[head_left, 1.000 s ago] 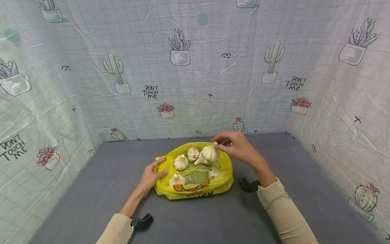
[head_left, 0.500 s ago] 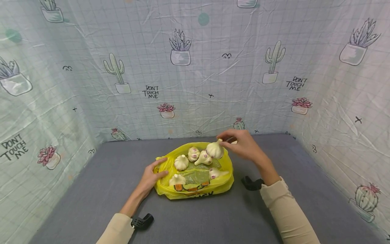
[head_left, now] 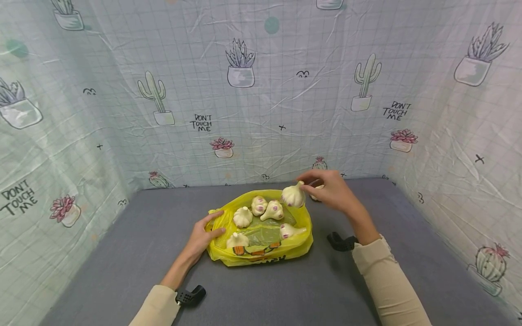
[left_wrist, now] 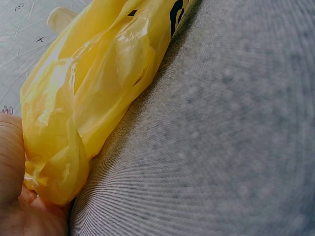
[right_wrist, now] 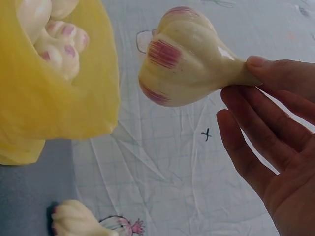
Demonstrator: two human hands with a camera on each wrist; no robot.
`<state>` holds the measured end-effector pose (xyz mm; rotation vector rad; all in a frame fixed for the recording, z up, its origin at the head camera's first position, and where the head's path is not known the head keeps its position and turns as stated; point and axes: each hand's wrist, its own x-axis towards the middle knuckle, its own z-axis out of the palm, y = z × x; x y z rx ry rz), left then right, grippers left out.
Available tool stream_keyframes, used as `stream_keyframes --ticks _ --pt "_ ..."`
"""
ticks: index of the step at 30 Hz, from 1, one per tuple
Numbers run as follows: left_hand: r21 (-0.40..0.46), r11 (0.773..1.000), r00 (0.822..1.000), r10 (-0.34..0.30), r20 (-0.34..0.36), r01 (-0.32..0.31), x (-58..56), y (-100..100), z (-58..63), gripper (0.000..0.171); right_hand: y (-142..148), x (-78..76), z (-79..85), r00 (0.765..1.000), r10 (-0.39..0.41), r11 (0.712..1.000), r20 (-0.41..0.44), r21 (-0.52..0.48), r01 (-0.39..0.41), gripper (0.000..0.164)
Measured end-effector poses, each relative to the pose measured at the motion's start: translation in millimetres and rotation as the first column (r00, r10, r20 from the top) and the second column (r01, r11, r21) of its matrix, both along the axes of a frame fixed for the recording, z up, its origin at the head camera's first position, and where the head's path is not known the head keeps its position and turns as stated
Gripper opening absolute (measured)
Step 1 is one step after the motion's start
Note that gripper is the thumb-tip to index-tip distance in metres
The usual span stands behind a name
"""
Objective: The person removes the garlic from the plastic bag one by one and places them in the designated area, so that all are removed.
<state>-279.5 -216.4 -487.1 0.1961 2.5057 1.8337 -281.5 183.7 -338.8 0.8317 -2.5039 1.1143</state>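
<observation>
Pinches a garlic bulb (head_left: 293,197) in the right hand (head_left: 331,192) at two o'clock of the bag (head_left: 295,249), resting the left hand (head_left: 201,235) wide-fingered against it at nine.

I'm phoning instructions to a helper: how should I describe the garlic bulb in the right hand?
Find the yellow bag on the grey table. At its right end, the right hand pinches a garlic bulb by its stem: the only visible bulb held in a hand.

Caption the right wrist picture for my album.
Right hand pinches a garlic bulb by its stem near a yellow bag.
</observation>
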Motion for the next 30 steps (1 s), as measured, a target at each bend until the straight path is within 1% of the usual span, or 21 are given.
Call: stream_keyframes --ticks 4,9,13,18,21,30 --pt "0.004 1.000 1.000 -0.007 0.002 0.006 0.2 -0.9 -0.3 0.061 2.8 -1.7 0.1 1.000 -0.006 1.000 -0.001 0.001 0.006 0.020" --pt "0.004 1.000 1.000 -0.009 0.006 0.009 1.2 -1.4 0.5 0.061 7.5 -4.9 -1.5 0.999 -0.034 0.999 -0.007 0.010 0.034 0.020" --pt "0.008 1.000 1.000 -0.005 0.006 0.005 1.7 -1.4 -0.5 0.061 10.6 -5.7 -1.0 0.999 -0.052 0.999 0.006 0.008 0.052 0.021" --pt "0.009 1.000 1.000 0.001 0.004 -0.001 1.5 -0.5 -1.9 0.061 14.2 -7.1 -0.7 0.998 -0.056 0.998 0.004 0.011 0.056 0.021" --pt "0.013 1.000 1.000 -0.009 0.002 0.009 0.9 -0.6 -1.8 0.061 16.0 -7.8 -0.7 0.998 -0.061 0.998 -0.005 0.010 0.061 0.021" --pt "0.007 1.000 1.000 -0.009 0.003 0.009 0.7 -0.8 -1.0 0.061 22.5 -9.1 -0.1 0.996 -0.092 0.996 0.006 0.008 0.092 0.024"
